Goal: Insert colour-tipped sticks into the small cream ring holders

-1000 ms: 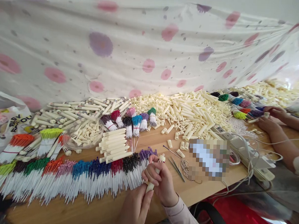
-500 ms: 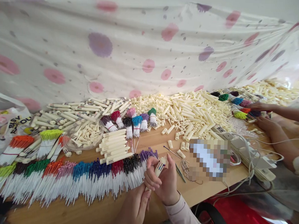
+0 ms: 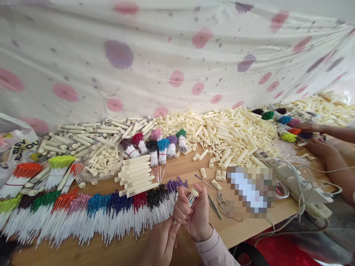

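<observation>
A cream multicolour pen [image 3: 193, 196] stands tilted between my hands, coloured sliders showing in the slots near its top. My right hand [image 3: 199, 218] is wrapped around the upper part, with its thumb up beside the top end. Just below, my left hand [image 3: 160, 242] is closed at the pen's lower end, which the fingers mostly hide. To the left, a row of white refills with coloured tips [image 3: 112, 214] lies sorted by colour. Behind them is a stack of slotted cream pen barrels [image 3: 136, 175].
Loose cream pen parts [image 3: 233, 135] are heaped along the curtain [image 3: 157, 57]. Small slotted caps [image 3: 216, 184], tweezers [image 3: 214, 207] and a blurred-out object [image 3: 248, 191] lie to the right. A power strip [image 3: 298, 185] with cables separates me from a co-worker's hands [image 3: 318, 143].
My right thumb and fingers have closed in more tightly around the pen's top, and less of the barrel shows. My left hand stays about where it was. The view has shifted slightly.
</observation>
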### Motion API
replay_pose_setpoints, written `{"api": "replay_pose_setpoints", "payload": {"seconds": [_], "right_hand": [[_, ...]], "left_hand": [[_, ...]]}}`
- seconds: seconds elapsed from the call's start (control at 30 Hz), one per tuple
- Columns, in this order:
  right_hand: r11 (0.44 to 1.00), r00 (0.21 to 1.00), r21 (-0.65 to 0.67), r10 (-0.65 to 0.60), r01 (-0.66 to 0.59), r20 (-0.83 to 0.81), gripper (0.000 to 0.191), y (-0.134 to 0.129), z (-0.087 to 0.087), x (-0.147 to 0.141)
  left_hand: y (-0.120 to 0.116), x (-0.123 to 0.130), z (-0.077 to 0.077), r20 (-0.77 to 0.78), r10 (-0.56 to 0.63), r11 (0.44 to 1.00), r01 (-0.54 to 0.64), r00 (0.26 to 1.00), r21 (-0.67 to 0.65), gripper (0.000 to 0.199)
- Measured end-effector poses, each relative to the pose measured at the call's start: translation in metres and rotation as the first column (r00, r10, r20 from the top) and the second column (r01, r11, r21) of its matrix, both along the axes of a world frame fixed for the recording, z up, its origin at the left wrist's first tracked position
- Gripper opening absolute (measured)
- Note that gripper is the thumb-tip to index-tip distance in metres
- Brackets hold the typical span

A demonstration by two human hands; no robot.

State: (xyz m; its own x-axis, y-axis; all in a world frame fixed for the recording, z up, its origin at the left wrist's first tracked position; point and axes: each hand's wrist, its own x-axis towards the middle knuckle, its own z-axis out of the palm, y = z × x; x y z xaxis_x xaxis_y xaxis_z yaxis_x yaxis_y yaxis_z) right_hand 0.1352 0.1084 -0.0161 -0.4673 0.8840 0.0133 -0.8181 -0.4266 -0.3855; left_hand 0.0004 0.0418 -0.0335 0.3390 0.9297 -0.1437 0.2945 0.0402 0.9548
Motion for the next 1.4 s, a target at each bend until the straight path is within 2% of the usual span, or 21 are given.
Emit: {"api": "replay_pose_setpoints", "payload": {"seconds": [0.13, 0.27, 0.4, 0.53, 0.7, 0.83, 0.93, 1.03, 1.13, 1.2, 1.3, 1.33, 1.4], "right_hand": [[1.000, 1.000, 0.004, 0.016, -0.016, -0.012, 0.054, 0.006, 0.001, 0.001], [0.999, 0.999, -0.006, 0.043, -0.043, -0.006, 0.063, 0.006, 0.000, 0.001], [0.997, 0.997, -0.003, 0.075, -0.075, 0.003, 0.059, 0.004, -0.004, 0.002], [0.999, 0.999, -0.004, 0.051, -0.051, -0.003, 0.051, 0.003, -0.005, 0.004], [1.000, 1.000, -0.006, -0.005, 0.005, 0.014, 0.058, -0.002, 0.003, -0.001], [0.999, 0.998, 0.012, -0.054, 0.053, 0.042, 0.034, -0.008, 0.005, -0.006], [0.998, 0.997, 0.009, -0.066, 0.066, 0.039, 0.019, -0.011, 0.003, -0.007], [0.997, 0.997, 0.003, -0.072, 0.071, 0.024, 0.012, -0.014, 0.003, -0.006], [0.998, 0.998, -0.003, -0.056, 0.056, 0.001, 0.011, -0.016, 0.004, -0.005], [0.999, 0.999, -0.002, -0.032, 0.032, -0.021, 0.023, -0.016, 0.002, -0.003], [1.000, 0.998, 0.011, 0.020, -0.020, -0.051, 0.058, -0.016, -0.002, 0.000], [0.999, 0.998, 0.015, 0.034, -0.033, -0.057, 0.063, -0.016, -0.004, 0.000], [0.999, 0.997, 0.016, 0.043, -0.042, -0.063, 0.059, -0.017, -0.007, 0.002]], "left_hand": [[0.001, -0.001, -0.003, -0.055, -0.015, 1.000, 0.014, 0.998, -0.015, 0.050], [0.002, 0.002, -0.001, -0.012, 0.014, 1.000, -0.014, 1.000, 0.001, 0.047], [0.002, 0.005, 0.002, -0.038, 0.033, 0.999, -0.031, 0.999, 0.035, 0.048], [0.002, 0.007, 0.005, -0.069, 0.027, 1.000, -0.026, 0.997, 0.018, 0.049], [-0.001, 0.010, 0.005, -0.004, 0.068, 0.995, -0.068, 0.998, -0.066, 0.061], [-0.007, 0.010, 0.003, -0.020, 0.133, 0.980, -0.134, 0.991, -0.147, 0.063], [-0.010, 0.010, 0.000, 0.033, 0.096, 0.979, -0.089, 0.995, -0.182, 0.061], [-0.012, 0.010, -0.005, 0.096, 0.053, 0.980, -0.033, 0.994, -0.195, 0.059], [-0.014, 0.011, -0.009, 0.107, 0.063, 0.981, -0.041, 0.992, -0.191, 0.058], [-0.016, 0.011, -0.010, 0.088, 0.070, 0.983, -0.053, 0.994, -0.178, 0.058], [-0.019, 0.010, -0.011, 0.033, 0.048, 0.992, -0.044, 0.998, -0.119, 0.059], [-0.019, 0.010, -0.011, 0.016, 0.039, 0.995, -0.037, 0.999, -0.094, 0.059], [-0.021, 0.010, -0.013, -0.014, 0.026, 0.998, -0.027, 1.000, -0.048, 0.060]]}}
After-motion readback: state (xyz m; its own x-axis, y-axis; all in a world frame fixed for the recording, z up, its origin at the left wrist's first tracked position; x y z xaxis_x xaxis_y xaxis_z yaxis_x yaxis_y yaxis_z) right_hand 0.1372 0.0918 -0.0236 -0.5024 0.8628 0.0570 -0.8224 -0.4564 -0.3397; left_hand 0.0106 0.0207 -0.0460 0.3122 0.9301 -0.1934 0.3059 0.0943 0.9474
